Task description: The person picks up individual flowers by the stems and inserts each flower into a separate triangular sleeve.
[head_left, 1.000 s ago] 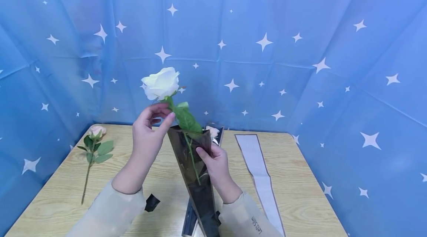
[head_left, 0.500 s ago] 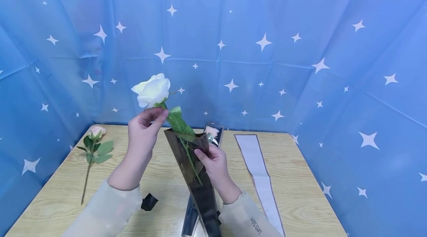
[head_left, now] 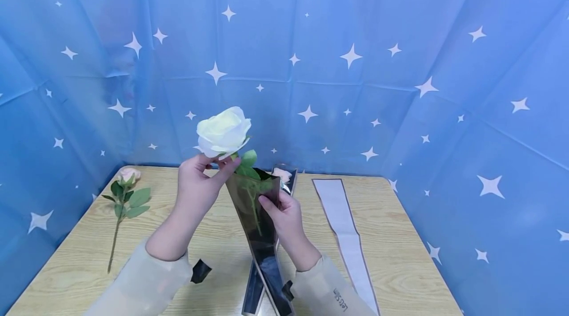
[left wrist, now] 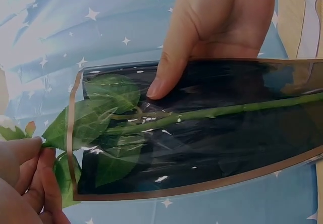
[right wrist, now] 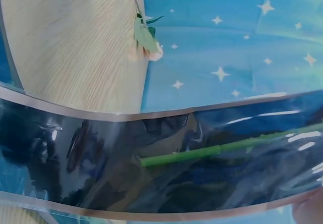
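A white rose (head_left: 224, 132) stands above the mouth of a dark see-through sleeve (head_left: 260, 222). The left hand (head_left: 200, 180) pinches its stem just under the bloom. Gripping the sleeve's upper right edge is the right hand (head_left: 286, 219), thumb on the front. In the left wrist view, the green stem (left wrist: 212, 113) and several leaves (left wrist: 118, 158) lie inside the sleeve, while other leaves stick out of its mouth. The right wrist view shows the stem's cut end (right wrist: 146, 161) inside the sleeve, partway along it.
A pale pink rose (head_left: 129, 175) lies at the table's left. Behind the held sleeve lies another sleeve (head_left: 252, 291) with a pinkish flower (head_left: 282, 175). A white strip (head_left: 344, 222) lies to the right, a black scrap (head_left: 201, 271) near the left cuff. A blue starred curtain (head_left: 284, 59) surrounds the table.
The left hand and white rose first moved left and down, then back right towards the sleeve. More of the leaves are now inside the sleeve. The right hand has barely moved.
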